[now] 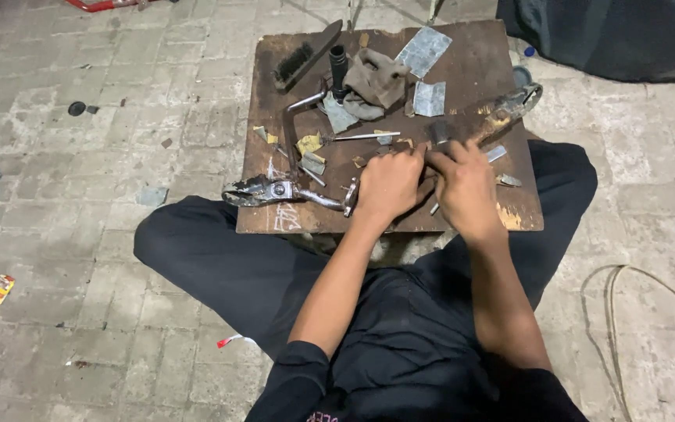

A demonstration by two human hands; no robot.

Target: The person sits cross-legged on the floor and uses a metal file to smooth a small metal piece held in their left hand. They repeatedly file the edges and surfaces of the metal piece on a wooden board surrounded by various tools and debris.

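The bench (501, 215), a dark wooden board, rests low across the seated person's lap. Across its middle lies a long metal lever (509, 109), one end reaching the far right corner, the other passing under both hands. A second bent lever (275, 190) lies at the near left edge. The left hand (388, 186) is closed, pressing on the part; the right hand (466, 187) is closed beside it, touching. Rag (376, 78), brush (298, 59), sandpaper scraps (423, 51) lie beyond.
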